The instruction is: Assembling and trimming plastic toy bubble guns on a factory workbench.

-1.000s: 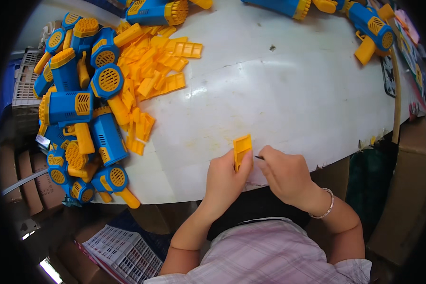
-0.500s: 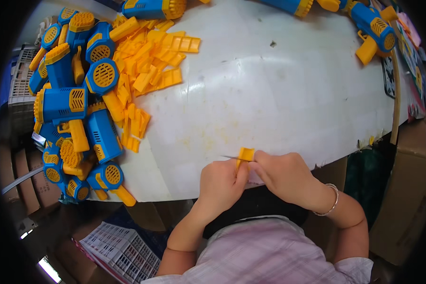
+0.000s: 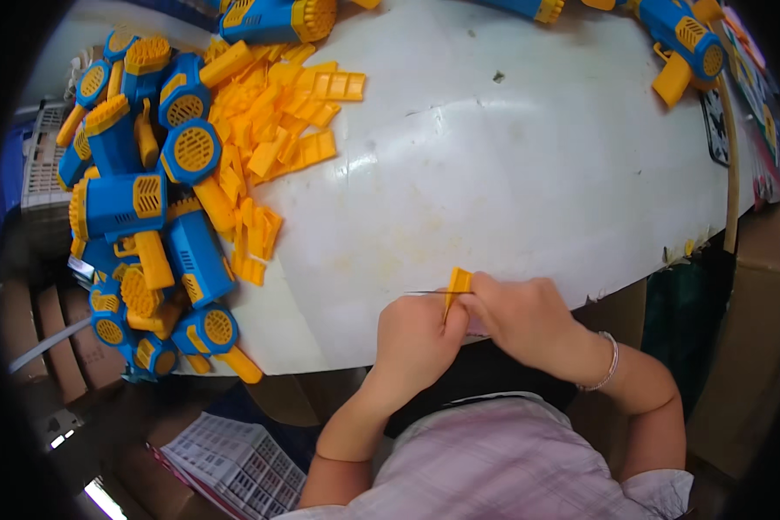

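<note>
My left hand [image 3: 418,334] and my right hand [image 3: 529,319] meet at the near edge of the white table [image 3: 511,182]. Between their fingers stands a small yellow plastic piece [image 3: 457,286], seen edge-on, and the left fingers pinch it. My right hand grips a thin metal tool [image 3: 433,293] whose tip pokes out to the left across the piece. A heap of loose yellow pieces [image 3: 269,147] lies on the table's left part. Beside it, several blue and yellow toy guns [image 3: 147,208] are piled along the left edge.
More blue and yellow toy guns lie at the far edge [image 3: 269,17] and the far right corner [image 3: 685,39]. A white plastic crate [image 3: 234,464] sits on the floor at lower left, with cardboard boxes [image 3: 26,338] beside it.
The yellow piece has turned from face-on to edge-on between my hands. Both hands have moved slightly toward me along the table edge, and the thin tool now crosses the piece.
</note>
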The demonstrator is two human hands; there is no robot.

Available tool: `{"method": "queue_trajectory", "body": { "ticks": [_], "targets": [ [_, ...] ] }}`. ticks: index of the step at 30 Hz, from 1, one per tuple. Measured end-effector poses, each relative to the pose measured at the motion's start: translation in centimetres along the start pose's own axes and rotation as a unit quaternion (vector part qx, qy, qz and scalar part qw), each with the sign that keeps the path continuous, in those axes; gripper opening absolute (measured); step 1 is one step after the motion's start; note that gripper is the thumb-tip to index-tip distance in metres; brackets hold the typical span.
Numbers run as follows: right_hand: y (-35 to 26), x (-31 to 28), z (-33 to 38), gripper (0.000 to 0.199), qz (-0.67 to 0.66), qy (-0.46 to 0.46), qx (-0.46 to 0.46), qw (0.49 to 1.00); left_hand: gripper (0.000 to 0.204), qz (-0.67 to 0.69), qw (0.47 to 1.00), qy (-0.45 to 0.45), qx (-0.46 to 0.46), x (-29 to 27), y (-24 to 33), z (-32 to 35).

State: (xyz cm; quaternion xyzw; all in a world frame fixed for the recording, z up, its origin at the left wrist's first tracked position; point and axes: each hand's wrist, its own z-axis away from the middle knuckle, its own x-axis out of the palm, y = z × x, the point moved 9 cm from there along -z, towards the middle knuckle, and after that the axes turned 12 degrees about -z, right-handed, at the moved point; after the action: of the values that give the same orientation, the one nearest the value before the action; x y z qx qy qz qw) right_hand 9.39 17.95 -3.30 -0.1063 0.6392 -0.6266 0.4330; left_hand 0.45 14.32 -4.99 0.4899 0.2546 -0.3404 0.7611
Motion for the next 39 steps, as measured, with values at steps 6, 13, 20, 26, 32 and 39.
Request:
{"method": "queue_trajectory", "body": {
  "ticks": [6,13,20,26,32,39],
  "targets": [
    [-0.7,-0.1,0.6,0.02,-0.017,0.013,-0.025,0.999,0.026,-0.013,1.0,0.007,-0.017,-0.3,0.4,0.2],
    [-0.5,0.1,0.8,0.016,-0.021,-0.013,0.025,0.999,0.023,-0.136,0.99,0.045,0.004,-0.8,1.2,0.8],
    [-0.2,-0.9,1.4,0.018,-0.02,0.013,-0.012,1.0,0.022,-0.117,0.991,0.048,0.034,-1.1,2.6,0.7],
    [0.4,-1.3,2.2,0.018,-0.009,0.001,-0.013,1.0,0.022,-0.11,0.992,0.052,0.024,-0.2,2.5,0.5],
    [1.7,-2.0,2.6,0.021,0.015,0.036,-0.024,0.999,0.023,-0.088,0.996,0.018,0.0,0.8,2.4,1.1],
    [1.4,-2.8,2.6,0.019,0.019,0.033,-0.035,0.999,0.023,-0.018,0.999,-0.014,-0.025,1.2,2.4,0.5]
  ]
}}
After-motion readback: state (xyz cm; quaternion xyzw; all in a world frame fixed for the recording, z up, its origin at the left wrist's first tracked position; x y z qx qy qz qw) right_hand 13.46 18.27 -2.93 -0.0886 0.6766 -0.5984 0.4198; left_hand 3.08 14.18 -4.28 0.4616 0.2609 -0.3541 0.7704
